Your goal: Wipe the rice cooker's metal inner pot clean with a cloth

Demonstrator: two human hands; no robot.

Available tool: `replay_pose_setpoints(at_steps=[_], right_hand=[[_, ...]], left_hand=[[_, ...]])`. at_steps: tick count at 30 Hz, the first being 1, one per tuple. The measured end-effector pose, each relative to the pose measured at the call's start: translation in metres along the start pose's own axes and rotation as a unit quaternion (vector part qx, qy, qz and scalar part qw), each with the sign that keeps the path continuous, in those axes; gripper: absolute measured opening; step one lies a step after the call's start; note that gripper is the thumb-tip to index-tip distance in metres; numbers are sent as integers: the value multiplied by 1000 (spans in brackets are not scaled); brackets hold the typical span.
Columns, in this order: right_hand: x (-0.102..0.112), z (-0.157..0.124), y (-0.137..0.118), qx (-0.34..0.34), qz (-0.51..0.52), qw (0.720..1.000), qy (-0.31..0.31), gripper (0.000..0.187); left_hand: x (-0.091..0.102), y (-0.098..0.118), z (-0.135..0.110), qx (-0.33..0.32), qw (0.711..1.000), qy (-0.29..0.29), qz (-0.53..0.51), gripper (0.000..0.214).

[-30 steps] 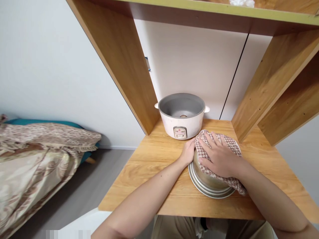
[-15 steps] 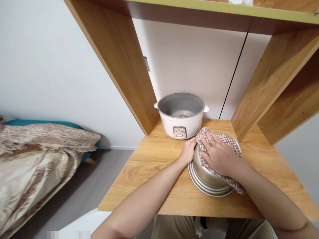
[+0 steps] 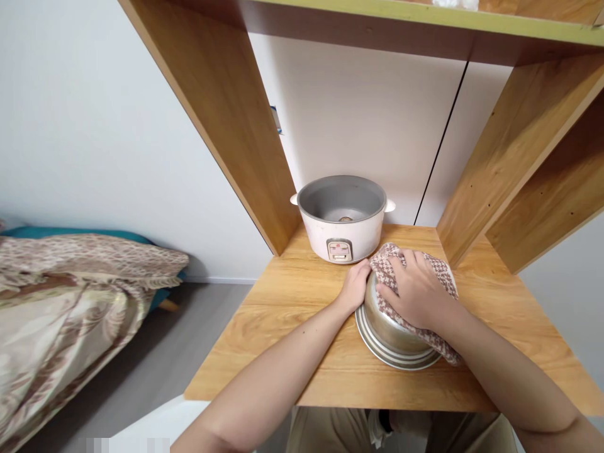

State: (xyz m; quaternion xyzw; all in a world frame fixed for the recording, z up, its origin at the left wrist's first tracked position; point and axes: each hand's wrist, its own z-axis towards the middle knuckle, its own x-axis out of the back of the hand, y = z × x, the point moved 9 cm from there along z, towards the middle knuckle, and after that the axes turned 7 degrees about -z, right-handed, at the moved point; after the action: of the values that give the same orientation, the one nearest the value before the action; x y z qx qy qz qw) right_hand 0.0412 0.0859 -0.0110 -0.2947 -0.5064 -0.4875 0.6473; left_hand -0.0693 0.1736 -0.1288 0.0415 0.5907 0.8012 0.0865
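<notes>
An inner pot of a rice cooker, dull metal with a ringed rim, stands upside down on the wooden desk. My left hand is closed against its left side, fingers partly hidden behind it, steadying the metal. Over the upturned base lies a brown-and-white patterned cloth, which hangs down the pot's right side. My right hand presses and grips this cloth against the base, fingers bent over it. Just behind the pot is the white rice cooker body, lidless, its grey inside showing.
Wooden upright panels rise left and right of the cooker, with a shelf overhead. A bed with a patterned cover is at the far left. Part of a white seat shows below the desk's front left corner.
My right hand has shifted slightly on the cloth, its fingers more bent and farther right. My left hand keeps its place on the pot. The rice cooker body has not moved.
</notes>
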Motion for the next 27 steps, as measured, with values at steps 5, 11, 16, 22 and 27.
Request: replay_pose_setpoints(at_steps=[5,11,16,22,27], right_hand=[[1,1,-10,56,-23,998,17,26],[-4,1,-11,54,-1,998,-10,26],[2,0,-6,36,-6,999,24,23],[2,0,-6,39,-21,998,36,23],[1,0,-12,65,-6,998,22,23]], left_hand=[[0,2,-1,0,1000,2,-6,33],[1,1,-1,-4,1000,3,-13,32],[-2,7,0,-12,1000,1,-16,36],[-2,10,-1,-13,1000,1,-14,39],[0,5,-2,-1,1000,4,-9,40]])
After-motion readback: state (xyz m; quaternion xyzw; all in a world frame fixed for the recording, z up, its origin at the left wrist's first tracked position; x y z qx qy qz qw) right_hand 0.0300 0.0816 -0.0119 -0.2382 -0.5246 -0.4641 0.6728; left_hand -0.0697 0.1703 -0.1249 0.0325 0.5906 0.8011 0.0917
